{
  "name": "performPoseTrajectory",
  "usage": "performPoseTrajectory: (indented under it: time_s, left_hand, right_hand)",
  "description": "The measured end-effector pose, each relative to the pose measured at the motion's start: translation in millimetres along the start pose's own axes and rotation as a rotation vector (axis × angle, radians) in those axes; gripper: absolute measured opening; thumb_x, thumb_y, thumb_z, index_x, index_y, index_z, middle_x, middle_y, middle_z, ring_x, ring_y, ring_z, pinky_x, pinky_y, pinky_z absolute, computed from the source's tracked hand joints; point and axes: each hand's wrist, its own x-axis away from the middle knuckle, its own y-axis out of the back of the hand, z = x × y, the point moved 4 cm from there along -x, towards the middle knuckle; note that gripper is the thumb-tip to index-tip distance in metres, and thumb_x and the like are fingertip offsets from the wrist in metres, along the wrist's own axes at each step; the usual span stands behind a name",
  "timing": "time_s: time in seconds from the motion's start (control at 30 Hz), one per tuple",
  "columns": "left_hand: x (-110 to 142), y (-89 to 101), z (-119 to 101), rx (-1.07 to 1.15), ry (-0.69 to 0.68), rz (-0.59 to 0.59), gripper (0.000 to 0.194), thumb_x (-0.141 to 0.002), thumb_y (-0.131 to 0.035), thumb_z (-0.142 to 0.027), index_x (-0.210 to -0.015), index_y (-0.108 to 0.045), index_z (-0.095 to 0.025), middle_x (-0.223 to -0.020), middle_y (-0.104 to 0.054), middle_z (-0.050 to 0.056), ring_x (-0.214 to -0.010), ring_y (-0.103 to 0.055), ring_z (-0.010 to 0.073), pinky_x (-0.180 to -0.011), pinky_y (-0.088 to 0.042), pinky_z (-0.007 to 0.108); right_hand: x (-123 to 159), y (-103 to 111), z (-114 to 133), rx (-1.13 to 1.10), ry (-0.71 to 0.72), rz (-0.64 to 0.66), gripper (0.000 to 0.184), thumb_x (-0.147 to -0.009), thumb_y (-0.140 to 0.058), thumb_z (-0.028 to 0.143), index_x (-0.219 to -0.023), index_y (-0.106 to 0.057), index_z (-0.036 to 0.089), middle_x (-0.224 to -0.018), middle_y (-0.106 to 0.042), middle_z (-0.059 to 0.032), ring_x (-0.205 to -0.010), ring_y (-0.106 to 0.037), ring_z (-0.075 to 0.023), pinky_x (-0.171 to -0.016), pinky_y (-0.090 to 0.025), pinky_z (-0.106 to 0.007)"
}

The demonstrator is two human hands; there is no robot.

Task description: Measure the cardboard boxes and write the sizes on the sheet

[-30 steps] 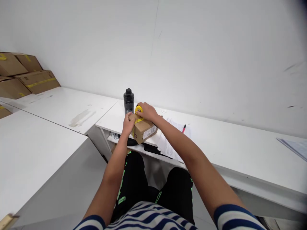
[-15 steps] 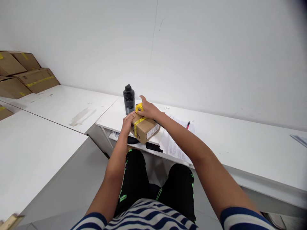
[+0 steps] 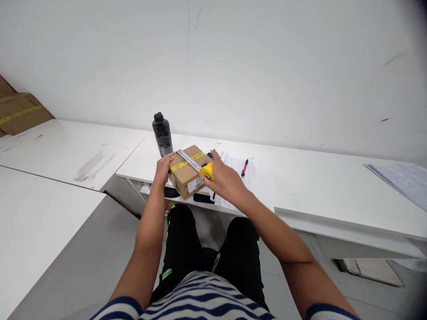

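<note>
A small brown cardboard box (image 3: 182,177) with yellow tape and a white label is at the desk's front edge, slightly tilted. My left hand (image 3: 163,169) grips its left side, fingertips at the top edge by the blade's end. Closed around a yellow tape measure (image 3: 208,170), my right hand (image 3: 227,178) is at the box's right side. The pulled-out metal blade (image 3: 189,160) lies across the box top between my hands. The underside of the box is hidden.
A dark water bottle (image 3: 162,135) stands just behind the box. Printed papers (image 3: 227,202) and a red-and-black pen (image 3: 245,169) lie to the right on the white desk (image 3: 310,191). More sheets (image 3: 400,180) are far right. Large cartons (image 3: 23,113) sit far left.
My right hand has drawn the tape measure rightward across the box, so the blade now shows. My left hand stays on the box's left side. The view has turned right.
</note>
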Motion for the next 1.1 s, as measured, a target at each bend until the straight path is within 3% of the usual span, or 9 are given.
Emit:
performPoseTrajectory:
  time_s: [0.17, 0.3, 0.4, 0.53, 0.67, 0.8, 0.9, 1.0, 1.1]
  left_hand:
    - [0, 2.8, -2, 0.006, 0.023, -0.007, 0.040, -0.066, -0.066, -0.037, -0.098, -0.076, -0.015, -0.099, -0.077, 0.009, -0.091, -0.068, 0.0244, -0.086, -0.053, 0.038]
    - [6, 4.6, -4, 0.017, 0.006, -0.001, 0.043, -0.068, -0.067, -0.037, -0.103, -0.076, -0.013, -0.104, -0.077, 0.011, -0.094, -0.068, 0.0247, -0.088, -0.052, 0.038]
    - [12, 5.5, -4, 0.015, -0.002, -0.003, 0.046, -0.070, -0.069, -0.038, -0.108, -0.076, -0.013, -0.110, -0.076, 0.011, -0.098, -0.068, 0.0250, -0.090, -0.052, 0.038]
    - [18, 5.6, -7, 0.000, 0.002, -0.011, 0.050, -0.071, -0.070, -0.041, -0.114, -0.073, -0.016, -0.114, -0.075, 0.010, -0.103, -0.067, 0.0262, -0.092, -0.051, 0.040]
    - [32, 12.3, -9, -0.025, 0.035, -0.091, 0.039, -0.073, -0.072, -0.047, -0.101, -0.074, -0.021, -0.111, -0.074, 0.010, -0.101, -0.065, 0.0261, -0.086, -0.053, 0.038]
    - [52, 23.4, -6, -0.048, 0.134, -0.142, 0.047, -0.074, -0.068, -0.059, -0.098, -0.071, -0.019, -0.098, -0.073, 0.008, -0.092, -0.066, 0.0248, -0.072, -0.053, 0.035]
    - [62, 27.9, 1, 0.004, 0.186, -0.222, 0.050, -0.073, -0.066, -0.060, -0.102, -0.069, -0.019, -0.097, -0.072, 0.006, -0.091, -0.067, 0.0229, -0.068, -0.053, 0.031]
    - [65, 19.1, 12, 0.145, 0.194, -0.201, 0.053, -0.075, -0.055, -0.062, -0.102, -0.067, -0.018, -0.092, -0.073, 0.007, -0.087, -0.069, 0.0234, -0.070, -0.054, 0.033]
    - [58, 6.3, 24, 0.188, 0.174, -0.099, 0.060, -0.077, -0.041, -0.069, -0.098, -0.066, -0.019, -0.087, -0.073, 0.008, -0.087, -0.070, 0.0264, -0.073, -0.056, 0.037]
  right_hand:
    - [-14, 0, 2, -0.044, -0.022, -0.001, 0.095, -0.087, -0.060, 0.041, -0.161, -0.006, 0.019, -0.123, -0.068, -0.0175, -0.096, -0.069, -0.0339, -0.069, -0.049, -0.036]
    - [-59, -10, 19, -0.025, 0.038, -0.005, 0.094, -0.088, -0.061, 0.041, -0.162, -0.007, 0.017, -0.127, -0.065, -0.0194, -0.104, -0.067, -0.0345, -0.076, -0.050, -0.038]
    - [-97, -27, 41, -0.013, 0.140, -0.003, 0.083, -0.091, -0.056, 0.038, -0.160, -0.016, 0.014, -0.134, -0.060, -0.0228, -0.111, -0.064, -0.0350, -0.084, -0.050, -0.040]
    - [-132, -45, 63, 0.000, 0.212, -0.001, 0.078, -0.092, -0.053, 0.033, -0.160, -0.020, 0.013, -0.134, -0.060, -0.0232, -0.111, -0.065, -0.0341, -0.086, -0.051, -0.040]
    - [-133, -38, 50, -0.087, 0.195, -0.047, 0.090, -0.088, -0.061, 0.038, -0.161, -0.013, 0.016, -0.130, -0.065, -0.0196, -0.109, -0.067, -0.0338, -0.088, -0.051, -0.040]
    - [-111, -21, -2, -0.405, -0.029, -0.257, 0.094, -0.083, -0.065, 0.052, -0.159, -0.019, 0.021, -0.130, -0.066, -0.0155, -0.110, -0.067, -0.0315, -0.094, -0.052, -0.043]
    - [-94, -28, -41, -0.893, -0.242, -0.367, 0.093, -0.081, -0.067, 0.055, -0.154, -0.024, 0.018, -0.134, -0.062, -0.0171, -0.109, -0.068, -0.0258, -0.093, -0.055, -0.041]
    - [-84, -47, -52, -1.328, -0.318, -0.334, 0.084, -0.079, -0.070, 0.050, -0.146, -0.032, 0.016, -0.134, -0.062, -0.0174, -0.104, -0.070, -0.0217, -0.088, -0.059, -0.037]
    - [-78, -50, -47, -1.493, -0.297, -0.342, 0.077, -0.077, -0.073, 0.048, -0.138, -0.038, 0.019, -0.128, -0.064, -0.0140, -0.103, -0.070, -0.0206, -0.088, -0.059, -0.035]
